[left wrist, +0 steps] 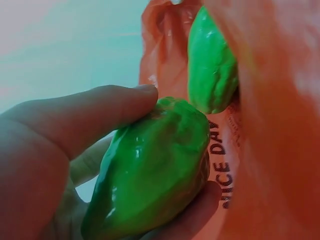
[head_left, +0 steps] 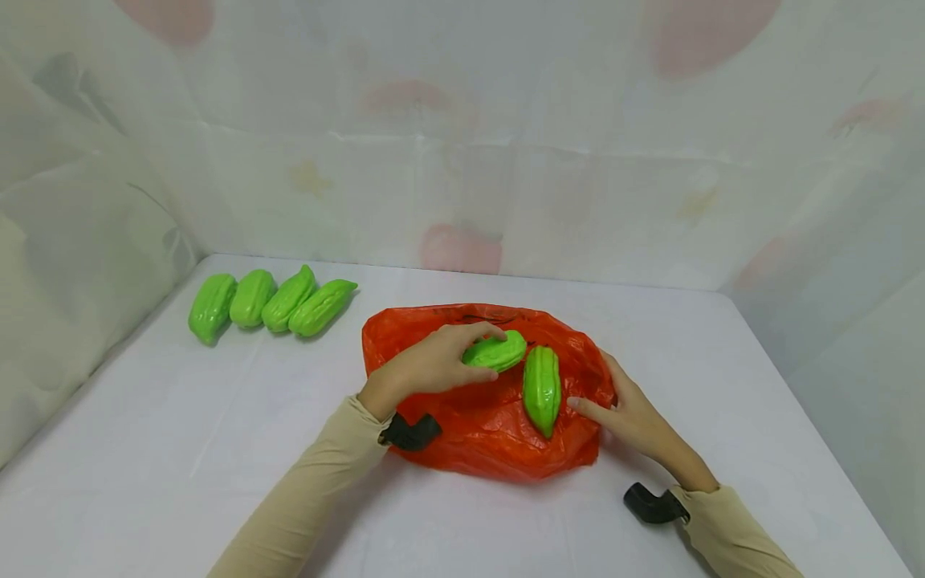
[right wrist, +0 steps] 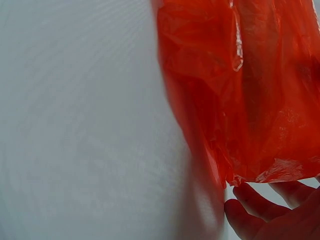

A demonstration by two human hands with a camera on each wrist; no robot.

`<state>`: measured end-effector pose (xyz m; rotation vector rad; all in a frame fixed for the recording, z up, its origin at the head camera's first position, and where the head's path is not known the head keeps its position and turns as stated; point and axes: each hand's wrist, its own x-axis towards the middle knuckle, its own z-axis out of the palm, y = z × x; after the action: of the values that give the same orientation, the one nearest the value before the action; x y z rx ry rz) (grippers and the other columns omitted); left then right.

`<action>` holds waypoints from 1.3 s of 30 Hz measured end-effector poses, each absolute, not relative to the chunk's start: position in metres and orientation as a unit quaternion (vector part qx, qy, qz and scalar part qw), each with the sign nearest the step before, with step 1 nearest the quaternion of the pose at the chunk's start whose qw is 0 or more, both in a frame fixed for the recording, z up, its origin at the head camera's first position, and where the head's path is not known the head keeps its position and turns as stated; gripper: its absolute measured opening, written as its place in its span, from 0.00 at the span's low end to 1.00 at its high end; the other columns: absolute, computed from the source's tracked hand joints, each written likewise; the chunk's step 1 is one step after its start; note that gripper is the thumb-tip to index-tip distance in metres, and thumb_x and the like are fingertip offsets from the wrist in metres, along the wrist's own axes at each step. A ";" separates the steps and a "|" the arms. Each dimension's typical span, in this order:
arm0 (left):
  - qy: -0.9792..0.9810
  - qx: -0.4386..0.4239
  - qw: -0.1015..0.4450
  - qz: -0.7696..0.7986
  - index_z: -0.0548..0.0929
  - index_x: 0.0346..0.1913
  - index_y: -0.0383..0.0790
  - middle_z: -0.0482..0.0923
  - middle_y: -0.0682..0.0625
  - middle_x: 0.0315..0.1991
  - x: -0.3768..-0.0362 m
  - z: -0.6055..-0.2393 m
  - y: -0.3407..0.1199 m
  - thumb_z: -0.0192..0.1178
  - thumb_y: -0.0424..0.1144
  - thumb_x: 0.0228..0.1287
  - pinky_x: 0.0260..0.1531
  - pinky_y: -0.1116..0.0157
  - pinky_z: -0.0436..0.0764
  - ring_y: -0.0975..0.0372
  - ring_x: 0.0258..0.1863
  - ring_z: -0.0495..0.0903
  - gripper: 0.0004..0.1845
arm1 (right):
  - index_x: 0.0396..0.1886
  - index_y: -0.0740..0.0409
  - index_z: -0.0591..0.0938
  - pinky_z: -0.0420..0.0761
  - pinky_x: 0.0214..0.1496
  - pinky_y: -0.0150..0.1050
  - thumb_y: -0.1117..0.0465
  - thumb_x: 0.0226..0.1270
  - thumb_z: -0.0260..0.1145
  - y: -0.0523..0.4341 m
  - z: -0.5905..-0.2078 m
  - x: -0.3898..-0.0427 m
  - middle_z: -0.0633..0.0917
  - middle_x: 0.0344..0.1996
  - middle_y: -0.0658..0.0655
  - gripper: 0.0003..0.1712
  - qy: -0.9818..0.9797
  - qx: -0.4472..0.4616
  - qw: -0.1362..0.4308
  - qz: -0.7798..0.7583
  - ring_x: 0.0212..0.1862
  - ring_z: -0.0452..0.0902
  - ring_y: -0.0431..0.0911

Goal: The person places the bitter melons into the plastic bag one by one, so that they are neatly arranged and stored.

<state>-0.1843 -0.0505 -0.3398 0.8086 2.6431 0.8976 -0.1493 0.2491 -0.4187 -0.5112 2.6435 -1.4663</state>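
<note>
Head view: left hand grips a green gourd over the orange bag mid-counter, long axis left-right. Second gourd already lies on the bag, pointing toward the near edge; four gourds wait at the far-left corner.

Left wrist: fingers curl round the gourd.

Right wrist: right hand, fingers straight, touches the bag edge.

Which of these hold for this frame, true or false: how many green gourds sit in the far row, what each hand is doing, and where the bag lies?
1. Four green gourds lie in a row at the far left. True.
2. The left hand grips a gourd. True.
3. The right hand holds a gourd. False: it rests on the orange bag.
4. The bag hangs in the air. False: it lies on the table.
</note>
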 end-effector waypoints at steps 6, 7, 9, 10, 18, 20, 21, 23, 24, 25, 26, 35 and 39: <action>0.905 0.277 0.121 0.298 0.74 0.65 0.49 0.78 0.52 0.55 -0.184 -0.345 -0.045 0.66 0.42 0.65 0.49 0.63 0.76 0.61 0.46 0.75 0.26 | 0.78 0.55 0.53 0.73 0.63 0.65 0.55 0.68 0.67 0.248 -0.416 -0.148 0.68 0.71 0.64 0.47 0.861 -0.170 0.034 -0.479 0.70 0.66 0.64; 0.906 0.277 0.120 0.298 0.74 0.65 0.49 0.78 0.51 0.55 -0.184 -0.346 -0.044 0.66 0.42 0.65 0.49 0.63 0.76 0.61 0.46 0.75 0.26 | 0.78 0.55 0.53 0.73 0.63 0.65 0.55 0.68 0.67 0.248 -0.416 -0.148 0.68 0.71 0.64 0.47 0.861 -0.171 0.033 -0.479 0.70 0.66 0.64; 0.906 0.277 0.119 0.298 0.74 0.65 0.49 0.79 0.51 0.54 -0.185 -0.349 -0.043 0.66 0.42 0.65 0.48 0.64 0.76 0.61 0.45 0.75 0.26 | 0.78 0.55 0.53 0.73 0.63 0.65 0.55 0.67 0.67 0.248 -0.415 -0.148 0.68 0.71 0.64 0.47 0.861 -0.171 0.033 -0.479 0.70 0.66 0.63; 0.906 0.278 0.117 0.298 0.74 0.65 0.48 0.79 0.51 0.54 -0.185 -0.350 -0.043 0.66 0.42 0.65 0.48 0.64 0.76 0.61 0.45 0.75 0.26 | 0.78 0.55 0.53 0.73 0.63 0.64 0.55 0.67 0.67 0.248 -0.415 -0.148 0.68 0.71 0.64 0.47 0.861 -0.170 0.034 -0.478 0.70 0.66 0.63; 0.910 0.268 0.105 0.298 0.73 0.66 0.47 0.79 0.50 0.55 -0.186 -0.362 -0.037 0.66 0.43 0.65 0.53 0.60 0.78 0.60 0.47 0.77 0.27 | 0.78 0.55 0.53 0.73 0.63 0.65 0.54 0.68 0.67 0.248 -0.417 -0.148 0.68 0.71 0.64 0.47 0.863 -0.169 0.035 -0.474 0.70 0.66 0.64; 0.913 0.262 0.108 0.295 0.73 0.66 0.47 0.80 0.50 0.54 -0.186 -0.364 -0.035 0.65 0.45 0.66 0.54 0.59 0.78 0.60 0.48 0.77 0.27 | 0.78 0.55 0.53 0.73 0.64 0.65 0.54 0.68 0.67 0.248 -0.418 -0.148 0.67 0.72 0.64 0.47 0.863 -0.168 0.035 -0.476 0.70 0.66 0.64; 0.913 0.259 0.111 0.294 0.72 0.67 0.48 0.80 0.50 0.54 -0.186 -0.364 -0.034 0.65 0.45 0.66 0.54 0.59 0.78 0.59 0.48 0.77 0.28 | 0.78 0.55 0.53 0.73 0.63 0.65 0.54 0.68 0.67 0.248 -0.418 -0.148 0.67 0.72 0.64 0.47 0.862 -0.168 0.035 -0.476 0.70 0.66 0.64; 0.913 0.255 0.122 0.293 0.71 0.68 0.48 0.80 0.50 0.52 -0.185 -0.365 -0.033 0.64 0.47 0.67 0.51 0.60 0.78 0.59 0.46 0.76 0.28 | 0.78 0.55 0.53 0.73 0.63 0.65 0.54 0.67 0.67 0.248 -0.419 -0.149 0.67 0.72 0.64 0.47 0.861 -0.168 0.036 -0.478 0.70 0.66 0.63; 0.913 0.254 0.128 0.292 0.71 0.69 0.48 0.80 0.50 0.51 -0.184 -0.365 -0.032 0.63 0.48 0.67 0.50 0.60 0.77 0.60 0.46 0.76 0.29 | 0.78 0.55 0.53 0.74 0.63 0.64 0.54 0.67 0.67 0.248 -0.419 -0.149 0.67 0.72 0.64 0.47 0.861 -0.168 0.036 -0.478 0.70 0.66 0.63; 0.913 0.253 0.134 0.290 0.70 0.70 0.48 0.79 0.51 0.52 -0.184 -0.365 -0.032 0.63 0.49 0.68 0.50 0.60 0.77 0.59 0.46 0.75 0.30 | 0.78 0.55 0.53 0.74 0.63 0.64 0.54 0.67 0.67 0.248 -0.419 -0.149 0.67 0.72 0.64 0.47 0.861 -0.168 0.036 -0.478 0.70 0.66 0.63; 0.912 0.254 0.139 0.289 0.70 0.70 0.47 0.79 0.51 0.51 -0.183 -0.364 -0.032 0.62 0.49 0.68 0.50 0.60 0.77 0.59 0.46 0.75 0.30 | 0.78 0.55 0.53 0.74 0.62 0.64 0.54 0.68 0.67 0.248 -0.420 -0.149 0.67 0.72 0.63 0.47 0.862 -0.169 0.036 -0.477 0.70 0.66 0.63; 0.904 0.284 0.172 0.269 0.68 0.72 0.45 0.76 0.51 0.38 -0.181 -0.363 -0.030 0.51 0.44 0.75 0.45 0.63 0.74 0.61 0.38 0.73 0.26 | 0.79 0.52 0.53 0.73 0.64 0.64 0.53 0.67 0.67 0.248 -0.419 -0.148 0.67 0.72 0.62 0.47 0.861 -0.167 0.041 -0.479 0.70 0.66 0.62; 0.897 0.302 0.186 0.262 0.67 0.73 0.44 0.77 0.50 0.41 -0.180 -0.362 -0.031 0.53 0.42 0.72 0.43 0.64 0.73 0.61 0.37 0.74 0.28 | 0.79 0.52 0.53 0.71 0.65 0.65 0.53 0.68 0.67 0.249 -0.419 -0.148 0.68 0.72 0.61 0.47 0.860 -0.168 0.039 -0.480 0.70 0.66 0.61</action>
<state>-0.1797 -0.0308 -0.3619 0.8519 2.5270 0.7382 -0.1476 0.2486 -0.4190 -0.5165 2.6362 -1.4708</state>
